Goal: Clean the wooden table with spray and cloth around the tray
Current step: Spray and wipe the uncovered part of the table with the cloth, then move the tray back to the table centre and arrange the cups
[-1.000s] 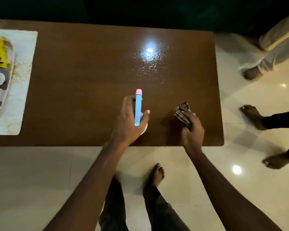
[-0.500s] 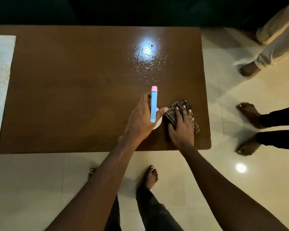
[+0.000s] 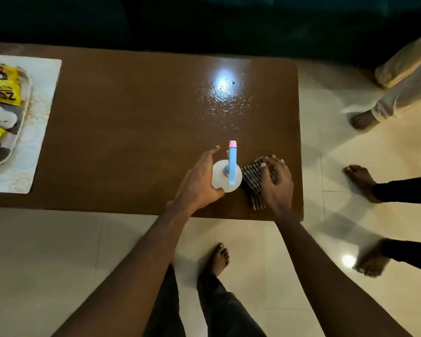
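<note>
Right hand (image 3: 276, 184) clutches dark striped cloth (image 3: 250, 177) on brown wooden desk (image 3: 131, 130); wet sprayed patch (image 3: 225, 98) lies ahead, slightly leftward. Left hand (image 3: 197, 183), fingers spread, touches white spray bottle (image 3: 218, 172).

One table (image 3: 131, 130), one spray bottle (image 3: 225, 178), one cloth (image 3: 252, 181), one tray (image 3: 27, 98) at nine o'clock; two hands (left hand (image 3: 197, 183), right hand (image 3: 277, 183)); four bare feet (image 3: 360, 181).
</note>
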